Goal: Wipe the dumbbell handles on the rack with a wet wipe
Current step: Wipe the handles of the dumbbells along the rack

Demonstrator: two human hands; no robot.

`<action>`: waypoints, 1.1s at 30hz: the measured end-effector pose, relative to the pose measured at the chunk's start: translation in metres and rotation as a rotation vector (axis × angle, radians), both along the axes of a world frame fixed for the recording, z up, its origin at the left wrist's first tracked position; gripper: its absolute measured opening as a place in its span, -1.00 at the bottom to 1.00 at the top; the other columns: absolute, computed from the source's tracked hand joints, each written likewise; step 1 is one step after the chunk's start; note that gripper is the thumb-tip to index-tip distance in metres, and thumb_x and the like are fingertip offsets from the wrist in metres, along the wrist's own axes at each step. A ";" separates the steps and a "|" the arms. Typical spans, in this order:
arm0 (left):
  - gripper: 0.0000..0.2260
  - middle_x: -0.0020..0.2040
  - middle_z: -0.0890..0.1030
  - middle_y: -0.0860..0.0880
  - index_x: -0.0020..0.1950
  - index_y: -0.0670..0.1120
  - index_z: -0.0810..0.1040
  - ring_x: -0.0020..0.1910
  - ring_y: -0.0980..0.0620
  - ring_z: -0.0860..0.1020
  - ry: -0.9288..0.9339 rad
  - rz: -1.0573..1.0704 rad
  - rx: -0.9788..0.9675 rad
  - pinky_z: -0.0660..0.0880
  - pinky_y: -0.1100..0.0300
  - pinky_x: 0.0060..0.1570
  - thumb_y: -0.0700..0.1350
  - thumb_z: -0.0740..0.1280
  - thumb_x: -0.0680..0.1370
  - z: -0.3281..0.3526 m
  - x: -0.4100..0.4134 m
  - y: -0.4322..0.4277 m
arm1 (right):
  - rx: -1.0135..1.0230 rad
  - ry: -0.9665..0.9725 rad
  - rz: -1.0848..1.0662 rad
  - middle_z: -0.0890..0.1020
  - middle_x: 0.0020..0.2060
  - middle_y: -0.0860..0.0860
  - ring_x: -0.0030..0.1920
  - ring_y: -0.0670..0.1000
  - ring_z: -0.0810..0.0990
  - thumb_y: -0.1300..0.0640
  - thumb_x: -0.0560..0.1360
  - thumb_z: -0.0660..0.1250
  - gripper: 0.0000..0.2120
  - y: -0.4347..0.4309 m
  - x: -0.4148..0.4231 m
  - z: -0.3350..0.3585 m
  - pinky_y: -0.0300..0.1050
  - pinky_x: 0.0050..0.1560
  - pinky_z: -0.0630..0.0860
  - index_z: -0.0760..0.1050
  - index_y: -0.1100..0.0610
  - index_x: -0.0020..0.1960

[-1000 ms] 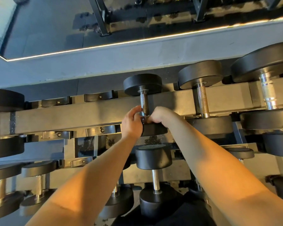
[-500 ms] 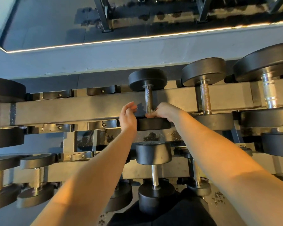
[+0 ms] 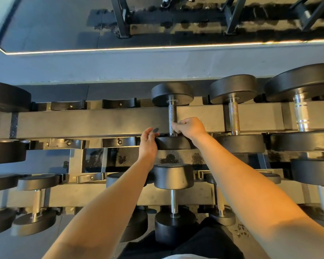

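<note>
Item: our right hand (image 3: 191, 128) pinched the dumbbell handle (image 3: 172, 116) on the rack (image 3: 94, 122); our left hand (image 3: 148, 141) hung loosely spread beside it.

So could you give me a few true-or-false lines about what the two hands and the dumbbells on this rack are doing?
1. The right hand touches the lower end of a knurled handle. True.
2. The left hand grips that handle. False: it sits left of it, by the near weight, fingers loosely curled.
3. The dumbbell lies on the top rail. True.
4. Every cradle on the top rail holds a dumbbell. False: the cradles left of the hands stand empty.
5. A wipe shows plainly. False: none can be made out.
</note>
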State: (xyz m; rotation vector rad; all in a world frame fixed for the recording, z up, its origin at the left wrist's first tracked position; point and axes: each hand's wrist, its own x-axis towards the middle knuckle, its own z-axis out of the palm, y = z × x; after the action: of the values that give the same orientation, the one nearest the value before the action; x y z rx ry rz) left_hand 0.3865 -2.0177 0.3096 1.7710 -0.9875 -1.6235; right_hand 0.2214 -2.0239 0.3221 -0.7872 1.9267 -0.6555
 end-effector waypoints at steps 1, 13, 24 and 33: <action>-0.68 0.21 0.62 0.04 0.50 0.03 0.33 -0.02 0.30 0.48 -0.019 -0.003 -0.008 0.34 0.38 -0.12 -0.04 0.07 0.74 0.000 -0.001 -0.001 | 0.017 -0.001 0.017 0.70 0.04 0.06 0.08 0.07 0.64 -0.02 0.48 0.50 -0.66 0.000 0.001 0.001 -0.02 0.13 0.57 0.66 0.23 0.07; -0.67 0.24 0.61 -0.01 0.49 0.05 0.36 0.13 0.05 0.59 -0.291 -0.362 -0.221 0.57 0.00 0.15 -0.06 0.09 0.71 0.015 -0.031 -0.016 | -0.284 0.175 -0.049 0.57 -0.16 -0.04 -0.17 -0.11 0.53 0.08 0.57 0.40 -0.83 -0.028 0.003 0.002 -0.29 -0.23 0.40 0.49 0.17 0.05; -0.67 0.26 0.55 0.01 0.42 0.05 0.33 0.15 0.01 0.55 -0.281 -0.261 -0.318 0.49 0.13 0.02 -0.16 0.13 0.65 0.010 -0.026 -0.011 | -0.050 0.406 0.336 0.66 -0.15 -0.04 -0.05 0.05 0.62 0.00 0.52 0.42 -0.90 -0.009 0.005 -0.007 0.12 0.09 0.55 0.64 -0.01 -0.13; -0.67 0.23 0.55 -0.01 0.41 0.06 0.32 0.10 0.01 0.54 -0.287 -0.281 -0.352 0.44 0.15 -0.06 -0.17 0.11 0.66 0.004 -0.024 -0.014 | -0.351 0.500 0.144 0.68 -0.16 -0.04 -0.11 0.05 0.61 -0.08 0.56 0.35 -0.82 -0.041 0.022 -0.007 0.08 -0.07 0.58 0.64 -0.02 -0.10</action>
State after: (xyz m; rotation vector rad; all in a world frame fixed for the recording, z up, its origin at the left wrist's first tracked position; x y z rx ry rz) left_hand 0.3626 -2.0314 0.3137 1.7018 -1.6089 -1.2642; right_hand 0.2430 -2.0653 0.3151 -1.4043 2.1966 -0.7712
